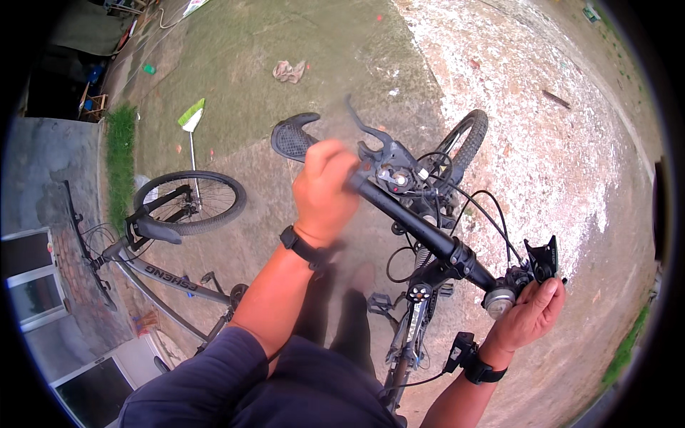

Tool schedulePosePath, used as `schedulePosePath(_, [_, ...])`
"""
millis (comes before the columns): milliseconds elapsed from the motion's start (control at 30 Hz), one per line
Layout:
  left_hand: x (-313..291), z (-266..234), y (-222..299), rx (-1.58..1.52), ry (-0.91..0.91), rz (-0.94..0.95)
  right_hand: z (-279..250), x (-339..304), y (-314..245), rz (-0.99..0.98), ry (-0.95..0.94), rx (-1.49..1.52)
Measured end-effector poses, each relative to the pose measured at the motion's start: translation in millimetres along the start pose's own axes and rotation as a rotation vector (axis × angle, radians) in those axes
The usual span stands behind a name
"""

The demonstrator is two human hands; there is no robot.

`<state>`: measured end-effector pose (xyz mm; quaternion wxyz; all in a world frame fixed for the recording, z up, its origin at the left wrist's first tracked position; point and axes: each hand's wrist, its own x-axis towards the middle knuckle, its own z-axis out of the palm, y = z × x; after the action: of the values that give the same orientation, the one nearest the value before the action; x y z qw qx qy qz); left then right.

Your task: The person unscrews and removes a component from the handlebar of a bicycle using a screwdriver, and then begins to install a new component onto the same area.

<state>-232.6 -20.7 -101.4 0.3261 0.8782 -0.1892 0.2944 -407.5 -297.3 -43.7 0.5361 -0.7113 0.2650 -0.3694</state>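
A bicycle handlebar (407,214) slants across the middle of the view, from upper left to lower right. My left hand (325,192) is closed around its left end, and a flared black grip (291,139) sticks out beyond the fist. Beside that hand sit a brake lever (367,125) and a shifter (396,177). My right hand (526,314) is closed at the bar's other end, next to a round bell (499,302) and an angular black part (544,258). The fingers hide what lies under them there.
The bicycle's front wheel (464,146) points away on the concrete. At left another grey bicycle (164,274) lies or leans, its wheel (189,203) near a green-and-white broom (191,118). A crumpled rag (288,71) and a stick (556,98) lie farther off.
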Motion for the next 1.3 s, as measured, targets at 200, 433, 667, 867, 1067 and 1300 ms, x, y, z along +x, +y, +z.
schedulePosePath(200, [28,30,-3,-0.042,-0.019,-0.017,16,34,5,0.007,0.029,-0.006])
schedulePosePath(433, [41,37,-14,-0.022,-0.026,-0.038,30,47,9,-0.028,0.024,-0.043])
schedulePosePath(667, [55,47,-19,-0.034,-0.036,-0.100,50,65,0,-0.010,-0.007,-0.002])
schedulePosePath(867, [92,84,-12,-0.013,-0.020,-0.106,69,129,15,-0.025,-0.001,0.029])
schedulePosePath(1067, [137,146,-13,-0.007,-0.026,-0.132,94,216,41,-0.059,-0.016,0.001])
schedulePosePath(1300, [201,210,-25,-0.094,-0.061,-0.144,131,292,58,-0.012,0.025,-0.044])
